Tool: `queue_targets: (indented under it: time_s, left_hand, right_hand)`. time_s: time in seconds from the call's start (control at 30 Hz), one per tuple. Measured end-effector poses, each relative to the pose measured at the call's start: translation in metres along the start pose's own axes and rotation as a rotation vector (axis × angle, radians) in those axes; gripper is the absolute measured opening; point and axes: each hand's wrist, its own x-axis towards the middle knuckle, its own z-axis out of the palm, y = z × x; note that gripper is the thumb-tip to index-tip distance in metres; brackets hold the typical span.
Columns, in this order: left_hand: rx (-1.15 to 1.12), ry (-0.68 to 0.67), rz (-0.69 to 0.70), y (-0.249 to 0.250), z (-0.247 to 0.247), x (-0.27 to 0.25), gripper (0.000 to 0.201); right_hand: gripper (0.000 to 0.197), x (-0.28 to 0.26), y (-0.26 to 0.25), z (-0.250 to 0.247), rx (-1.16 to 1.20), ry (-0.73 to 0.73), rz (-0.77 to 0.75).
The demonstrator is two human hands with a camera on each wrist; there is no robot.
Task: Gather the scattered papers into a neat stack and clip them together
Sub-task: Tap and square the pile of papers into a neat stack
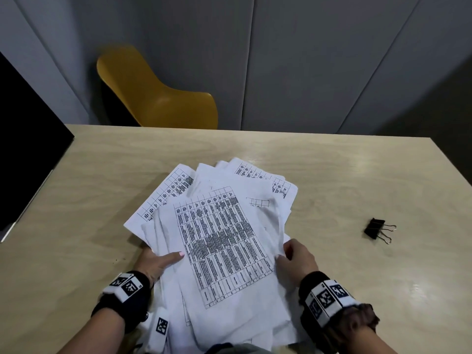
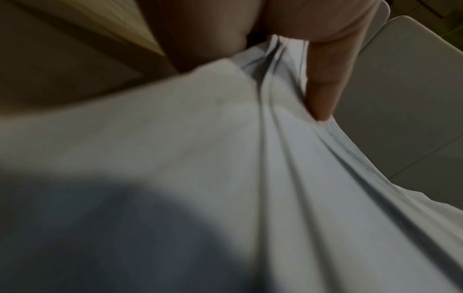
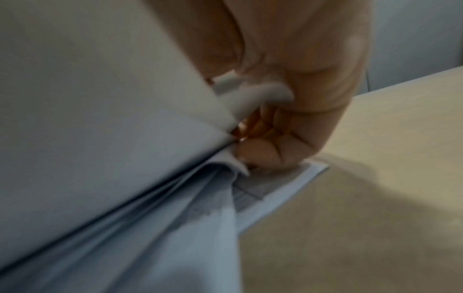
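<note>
Gripping opposite sides of the bundle, both hands are seen at the near edge of the surface (image 1: 332,175). The papers (image 1: 219,241) are held as a loose, fanned sheaf: corners splay out at the far end, and the printed top sheet lies askew, its long axis running away from the person and tilted toward the left. The left hand (image 1: 155,261) is curled round the left margin, thumb laid on top of the sheets and fingers hidden beneath. The right hand (image 1: 296,259) is closed on the right margin, several sheet edges being pinched between thumb and curled fingers (image 3: 258,152), as the right wrist view shows. At least one lower sheet is seen resting on the surface under that hand.

The binder clip (image 1: 379,229) lies alone on the surface, well apart from the sheaf and to the right of it, its wire handles pointing right. It is nearer the right hand by a clear margin, so that hand is judged the likelier one to fetch it. Squaring of the edges is judged not yet done; clipping would be premature while the corners remain fanned.

No containers are in view.
</note>
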Motion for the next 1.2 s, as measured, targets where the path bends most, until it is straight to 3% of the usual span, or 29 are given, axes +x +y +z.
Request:
queue_targets:
  time_s: [0.1, 0.17, 0.23, 0.3, 0.37, 0.43, 0.53, 0.6, 0.63, 0.7, 0.83, 0.9, 1.0, 1.1, 1.2]
  left_hand:
    - [-0.017, 0.012, -0.029, 0.016, 0.004, -0.014, 0.066]
    - [-0.080, -0.045, -0.084, 0.017, 0.004, -0.018, 0.039]
    - [-0.213, -0.148, -0.135, 0.018, 0.004, -0.022, 0.039]
    - [-0.283, -0.203, -0.159, 0.013, 0.000, -0.020, 0.054]
    - [-0.272, -0.235, -0.177, 0.008, -0.004, -0.015, 0.073]
    - [-0.211, -0.235, -0.157, 0.008, 0.001, -0.012, 0.085]
    - [-0.113, -0.188, -0.127, 0.017, 0.012, -0.016, 0.065]
    - [-0.126, -0.172, -0.135, 0.023, 0.010, -0.018, 0.045]
    - [-0.153, -0.198, -0.154, 0.024, 0.008, -0.018, 0.047]
    - [-0.167, -0.225, -0.183, 0.023, 0.004, -0.016, 0.074]
    - [-0.105, -0.224, -0.115, 0.023, 0.017, -0.016, 0.105]
    - [-0.071, -0.197, -0.068, 0.028, 0.024, -0.021, 0.094]
    - [-0.183, -0.066, 0.085, 0.035, 0.024, -0.014, 0.036]
    - [-0.101, 0.178, 0.177, 0.035, 0.016, 0.000, 0.024]
    - [0.082, 0.295, 0.322, 0.035, 0.009, 0.005, 0.016]
  right_hand:
    - [0.024, -0.001, -0.003, -0.005, 0.032, -0.003, -0.054]
    - [0.053, 0.010, -0.001, -0.009, 0.249, 0.050, -0.079]
    - [0.094, 0.019, 0.000, -0.011, 0.548, 0.030, -0.060]
    - [0.110, 0.028, 0.000, -0.012, 0.874, -0.094, -0.049]
    - [0.094, 0.030, -0.004, -0.015, 0.936, -0.254, -0.075]
    - [0.075, 0.029, -0.008, -0.016, 0.713, -0.321, -0.090]
    - [0.078, 0.035, -0.009, -0.013, 0.564, -0.322, -0.055]
    - [0.094, 0.037, -0.007, -0.016, 0.729, -0.332, -0.059]
    - [0.099, 0.035, -0.007, -0.021, 0.816, -0.337, -0.078]
    - [0.107, 0.034, -0.006, -0.030, 0.835, -0.376, -0.106]
    - [0.110, 0.031, -0.008, -0.024, 0.486, -0.357, -0.065]
    - [0.097, 0.036, -0.002, -0.011, 0.332, -0.254, 0.005]
    - [0.063, 0.041, 0.012, -0.007, 0.359, -0.212, 0.123]
    - [0.064, 0.041, 0.020, -0.010, 0.401, -0.219, 0.186]
    - [0.069, 0.042, 0.018, -0.014, 0.377, -0.230, 0.147]
